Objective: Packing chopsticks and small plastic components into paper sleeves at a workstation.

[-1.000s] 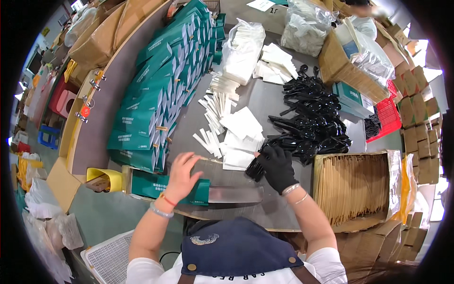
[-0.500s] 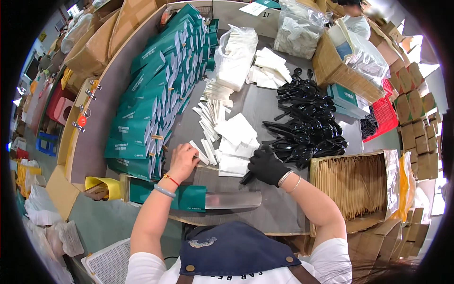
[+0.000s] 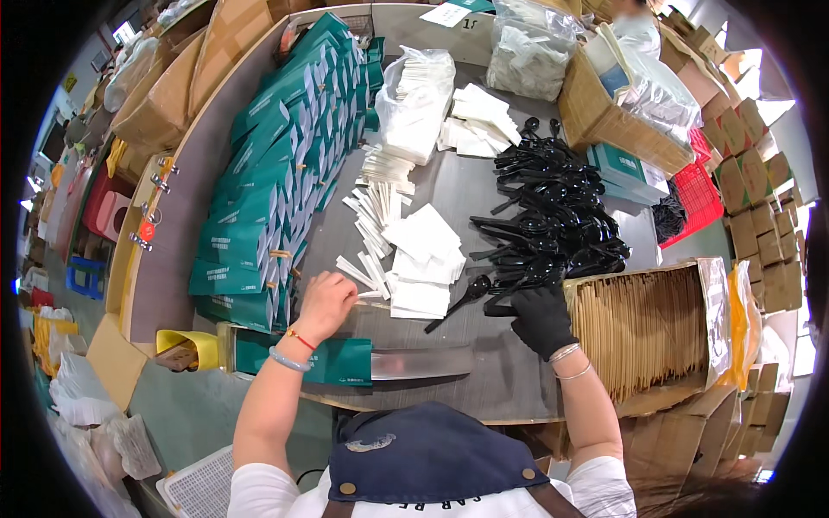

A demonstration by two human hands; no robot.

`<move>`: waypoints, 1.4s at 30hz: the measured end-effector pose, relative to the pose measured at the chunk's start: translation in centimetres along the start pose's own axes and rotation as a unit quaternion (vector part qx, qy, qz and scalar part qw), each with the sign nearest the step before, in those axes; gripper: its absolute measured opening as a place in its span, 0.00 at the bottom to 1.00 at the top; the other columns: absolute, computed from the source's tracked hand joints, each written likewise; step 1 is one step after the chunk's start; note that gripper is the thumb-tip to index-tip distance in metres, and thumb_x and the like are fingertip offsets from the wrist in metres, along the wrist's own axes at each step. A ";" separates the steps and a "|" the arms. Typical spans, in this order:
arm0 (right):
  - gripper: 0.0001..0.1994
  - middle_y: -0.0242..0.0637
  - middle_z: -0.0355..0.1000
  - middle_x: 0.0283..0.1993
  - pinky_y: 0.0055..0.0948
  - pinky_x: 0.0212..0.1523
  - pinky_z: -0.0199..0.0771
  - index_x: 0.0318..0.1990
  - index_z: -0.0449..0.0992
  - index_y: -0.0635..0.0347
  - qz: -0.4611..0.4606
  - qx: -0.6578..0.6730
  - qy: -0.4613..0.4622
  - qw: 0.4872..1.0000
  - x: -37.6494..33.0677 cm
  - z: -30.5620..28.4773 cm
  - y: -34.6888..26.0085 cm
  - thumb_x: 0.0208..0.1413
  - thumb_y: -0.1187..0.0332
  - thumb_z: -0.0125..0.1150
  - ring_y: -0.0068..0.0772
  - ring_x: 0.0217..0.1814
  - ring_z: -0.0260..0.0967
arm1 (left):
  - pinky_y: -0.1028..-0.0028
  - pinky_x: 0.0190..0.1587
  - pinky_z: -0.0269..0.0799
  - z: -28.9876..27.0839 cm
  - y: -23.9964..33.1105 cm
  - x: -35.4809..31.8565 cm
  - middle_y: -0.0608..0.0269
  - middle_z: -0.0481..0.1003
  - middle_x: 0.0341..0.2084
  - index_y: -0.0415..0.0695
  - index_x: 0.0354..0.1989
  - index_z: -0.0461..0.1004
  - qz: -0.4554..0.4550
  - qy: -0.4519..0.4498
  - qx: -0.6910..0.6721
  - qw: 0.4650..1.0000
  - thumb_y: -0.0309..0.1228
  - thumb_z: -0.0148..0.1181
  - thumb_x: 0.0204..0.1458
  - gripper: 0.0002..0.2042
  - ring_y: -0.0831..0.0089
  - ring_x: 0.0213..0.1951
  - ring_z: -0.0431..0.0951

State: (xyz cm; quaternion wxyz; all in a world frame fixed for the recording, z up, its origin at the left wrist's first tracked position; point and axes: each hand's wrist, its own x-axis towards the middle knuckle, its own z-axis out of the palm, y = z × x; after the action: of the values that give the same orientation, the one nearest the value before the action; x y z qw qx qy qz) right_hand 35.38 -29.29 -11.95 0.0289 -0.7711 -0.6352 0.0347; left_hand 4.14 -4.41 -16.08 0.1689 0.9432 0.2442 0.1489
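My bare left hand, fingers bent together, hovers low over the near table edge. It is beside several slim white paper strips; whether anything is pinched in it does not show. In a black glove, my right hand reaches the near edge of a heap of black plastic spoons. Its fingertips meet a spoon there, but black on black hides the grip. One loose black spoon lies between the heap and white folded napkins. In front of my left hand lies a teal paper sleeve on a metallic trough.
Teal printed sleeves stand in rows at left. A carton of brown slim paper packs sits right of my right hand. Behind are a clear bag of white packets, more napkins and a cardboard box. Another person is far back.
My right hand has moved right, from the loose spoon by the napkins to the spoon heap; that spoon now lies slanted there. My left hand has drawn back slightly from the white strips.
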 end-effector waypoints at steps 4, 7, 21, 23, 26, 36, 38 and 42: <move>0.20 0.36 0.72 0.44 0.43 0.53 0.65 0.42 0.75 0.53 0.024 0.004 0.008 1.000 -2.5 0.4 0.6 0.38 0.64 0.70 0.45 0.49 0.67 | 0.62 0.41 0.68 3.1 3.7 2.0 0.61 0.72 0.30 0.45 0.29 0.73 0.053 0.017 -0.089 0.994 0.26 0.67 0.42 0.08 0.57 0.38 0.72; 0.22 0.38 0.73 0.46 0.41 0.52 0.68 0.46 0.76 0.54 0.090 0.106 0.160 0.977 -5.5 -0.3 2.0 0.39 0.68 0.73 0.47 0.51 0.68 | 0.63 0.44 0.69 4.5 5.2 2.9 0.60 0.72 0.34 0.45 0.34 0.74 0.081 0.021 -0.095 0.992 0.26 0.68 0.41 0.12 0.57 0.41 0.72; 0.18 0.50 0.75 0.43 0.36 0.52 0.71 0.49 0.74 0.71 0.571 0.039 0.000 0.820 -19.3 2.5 11.8 0.61 0.62 0.58 0.45 0.47 0.73 | 0.61 0.40 0.67 4.7 5.1 2.0 0.60 0.74 0.28 0.47 0.37 0.75 0.031 -0.022 -0.064 0.997 0.31 0.69 0.42 0.14 0.60 0.35 0.75; 0.18 0.51 0.75 0.43 0.35 0.51 0.71 0.50 0.73 0.70 0.580 0.042 0.054 0.812 -19.5 2.6 11.1 0.63 0.62 0.54 0.45 0.47 0.74 | 0.61 0.39 0.67 3.0 6.4 1.6 0.59 0.75 0.27 0.46 0.35 0.75 -0.017 -0.026 -0.132 0.991 0.31 0.69 0.42 0.11 0.60 0.33 0.75; 0.15 0.55 0.74 0.43 0.39 0.50 0.70 0.48 0.73 0.71 0.596 0.102 0.194 0.772 -20.1 3.1 10.7 0.64 0.65 0.50 0.50 0.46 0.72 | 0.61 0.37 0.67 -0.2 9.2 0.1 0.58 0.76 0.25 0.45 0.31 0.76 -0.104 -0.090 -0.268 0.954 0.31 0.68 0.43 0.09 0.59 0.31 0.75; 0.10 0.37 0.74 0.33 0.35 0.35 0.73 0.38 0.81 0.51 0.168 0.160 0.139 0.963 -5.9 1.8 0.4 0.45 0.70 0.69 0.42 0.35 0.74 | 0.64 0.44 0.62 1.2 11.3 -6.3 0.72 0.73 0.39 0.51 0.40 0.78 0.074 -0.068 -0.034 0.994 0.31 0.72 0.35 0.19 0.66 0.43 0.69; 0.10 0.37 0.73 0.33 0.35 0.34 0.73 0.36 0.81 0.52 0.152 0.129 0.118 0.973 -5.4 2.7 1.1 0.44 0.70 0.69 0.41 0.35 0.74 | 0.64 0.44 0.62 1.0 11.3 -7.5 0.72 0.73 0.40 0.51 0.42 0.77 0.073 -0.076 -0.015 0.994 0.31 0.72 0.35 0.21 0.66 0.43 0.69; 0.09 0.36 0.72 0.29 0.36 0.33 0.72 0.33 0.81 0.53 0.129 0.127 0.155 0.971 -4.7 2.3 0.5 0.42 0.70 0.71 0.41 0.32 0.72 | 0.64 0.46 0.62 0.7 11.6 -9.0 0.74 0.72 0.43 0.51 0.45 0.75 0.067 -0.077 0.034 0.994 0.32 0.71 0.34 0.24 0.67 0.45 0.68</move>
State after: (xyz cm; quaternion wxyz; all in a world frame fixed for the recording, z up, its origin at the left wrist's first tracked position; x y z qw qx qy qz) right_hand 34.78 -33.96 -14.23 0.2206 -0.8323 -0.5085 -0.0013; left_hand 1.57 -18.74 -13.94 0.1445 0.9713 0.1720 0.0785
